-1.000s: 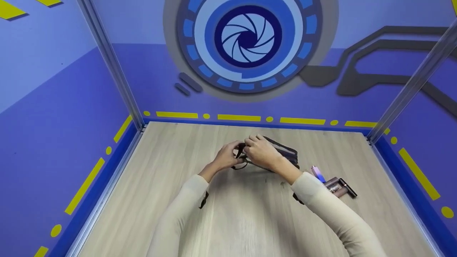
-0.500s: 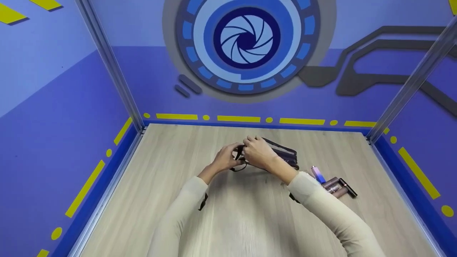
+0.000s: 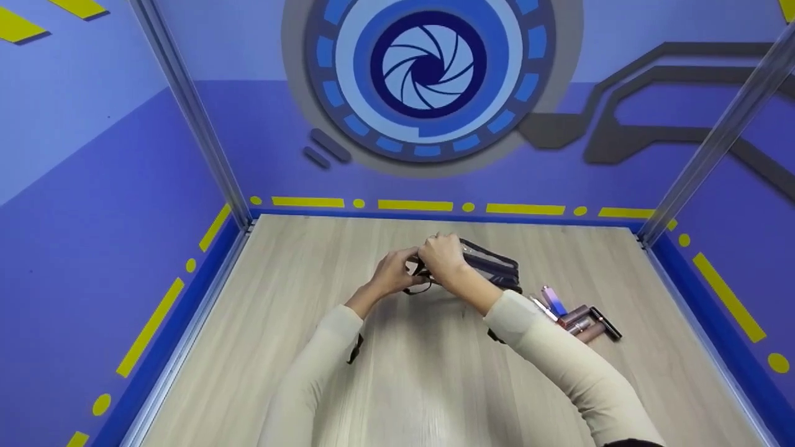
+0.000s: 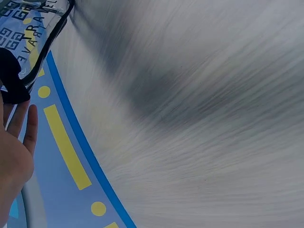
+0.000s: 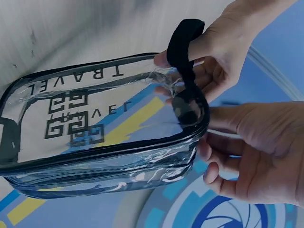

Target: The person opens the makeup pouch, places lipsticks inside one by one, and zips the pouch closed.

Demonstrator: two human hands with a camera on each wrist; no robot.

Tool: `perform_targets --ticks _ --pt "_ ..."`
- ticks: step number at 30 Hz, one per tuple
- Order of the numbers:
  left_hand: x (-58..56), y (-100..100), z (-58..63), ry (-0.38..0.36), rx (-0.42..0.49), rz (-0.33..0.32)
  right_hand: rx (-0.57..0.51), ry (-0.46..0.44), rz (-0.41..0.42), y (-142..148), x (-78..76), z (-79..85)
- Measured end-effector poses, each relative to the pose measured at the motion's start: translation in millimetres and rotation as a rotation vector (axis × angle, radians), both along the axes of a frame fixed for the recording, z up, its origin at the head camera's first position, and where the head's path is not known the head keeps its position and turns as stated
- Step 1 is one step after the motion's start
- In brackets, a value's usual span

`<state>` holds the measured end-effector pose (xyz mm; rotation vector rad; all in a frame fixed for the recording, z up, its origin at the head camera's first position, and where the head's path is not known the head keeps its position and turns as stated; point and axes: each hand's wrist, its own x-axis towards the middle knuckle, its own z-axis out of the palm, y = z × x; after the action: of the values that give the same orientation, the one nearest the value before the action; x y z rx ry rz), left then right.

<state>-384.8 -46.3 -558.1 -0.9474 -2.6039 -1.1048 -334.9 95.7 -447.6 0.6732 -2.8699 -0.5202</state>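
A clear zip-up toiletry bag [image 5: 104, 114] with black trim and the printed word TRAVEL is held over the back middle of the table. My left hand [image 3: 393, 273] grips its left end, the thumb through the black strap [image 5: 183, 45] in the right wrist view. My right hand [image 3: 444, 257] pinches the corner of the bag at the zipper's end, fingers curled; the zipper pull is hidden. The left wrist view catches the left hand [image 4: 16, 147] at its edge, beside the strap and part of the bag [image 4: 28, 38].
Right of the bag lies a group of cosmetics on the wooden table [image 3: 397, 385]: a pink-to-blue tube [image 3: 553, 301], a silver stick [image 3: 542, 308], a black tube [image 3: 605, 323] and several brownish tubes [image 3: 577, 316]. Blue panels [image 3: 397, 180] enclose the back and sides.
My right hand and forearm have shifted slightly left along the bag, uncovering more of the bag and of the cosmetics. My left hand keeps its hold, nearly still.
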Motion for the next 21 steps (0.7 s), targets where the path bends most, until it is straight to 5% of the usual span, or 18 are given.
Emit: perform_targets --ticks 11,21 --pt "-0.4 -2.4 4.1 -0.011 -0.083 0.027 0.013 0.078 -0.025 -5.0 -3.7 -9.3" --pt "0.3 -4.3 2.9 -0.089 -0.120 0.031 -0.123 0.246 -0.006 4.3 -4.9 -26.2"
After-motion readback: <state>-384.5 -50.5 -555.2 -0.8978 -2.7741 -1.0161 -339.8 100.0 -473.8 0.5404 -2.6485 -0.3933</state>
